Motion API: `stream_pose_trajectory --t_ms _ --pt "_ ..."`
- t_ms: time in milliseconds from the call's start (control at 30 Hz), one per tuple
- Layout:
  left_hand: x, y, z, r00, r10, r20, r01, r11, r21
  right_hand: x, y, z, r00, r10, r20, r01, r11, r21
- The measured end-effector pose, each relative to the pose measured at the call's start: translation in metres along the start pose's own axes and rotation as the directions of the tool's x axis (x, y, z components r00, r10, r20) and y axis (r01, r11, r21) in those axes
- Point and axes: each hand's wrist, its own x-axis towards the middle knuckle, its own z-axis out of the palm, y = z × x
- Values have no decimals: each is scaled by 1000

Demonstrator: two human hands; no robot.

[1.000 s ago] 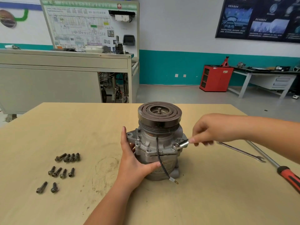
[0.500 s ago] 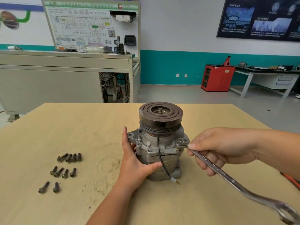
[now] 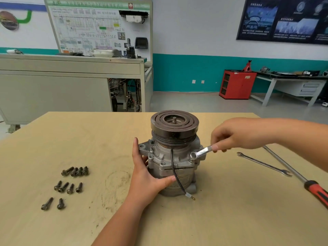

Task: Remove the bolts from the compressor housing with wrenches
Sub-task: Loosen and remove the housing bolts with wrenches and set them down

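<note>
A grey metal compressor (image 3: 174, 162) with a dark pulley on top stands upright in the middle of the wooden table (image 3: 230, 219). My left hand (image 3: 148, 180) grips its housing from the left, thumb across the front. My right hand (image 3: 232, 134) holds a silver wrench (image 3: 202, 152) whose ring end sits on a bolt (image 3: 193, 155) at the housing's right flange. Most of the wrench is hidden under my hand. A black wire hangs down the compressor's front.
Several removed bolts (image 3: 71, 181) lie in rows on the table's left. A second wrench (image 3: 264, 164) and a red-handled screwdriver (image 3: 312, 187) lie to the right. Beyond the table stand a grey training bench, a red cabinet and a workbench.
My right hand swung the wrench handle from pointing toward me and down right back up and away to the right. My left hand stayed on the housing.
</note>
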Motion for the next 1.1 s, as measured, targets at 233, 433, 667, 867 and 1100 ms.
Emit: stream_pose_trajectory --t_ms 233,433,667,867,1100 --pt "0 0 -1 1000 6 5 -6 1000 -9 -18 -4 16 936 -79 343 -177 736 654" --pt "-1 0 0 1000 11 5 -11 1000 -4 -14 -28 39 957 -68 280 -201 539 818" --pt "0 -1 0 1000 7 9 -7 1000 -16 -16 -29 45 949 -51 310 -227 571 789" --pt "0 -2 -1 1000 -10 5 10 1000 -8 -9 -16 16 941 36 337 -174 905 389" --pt "-1 0 -1 1000 -15 17 15 1000 -11 -1 4 -2 983 -3 182 -29 984 174"
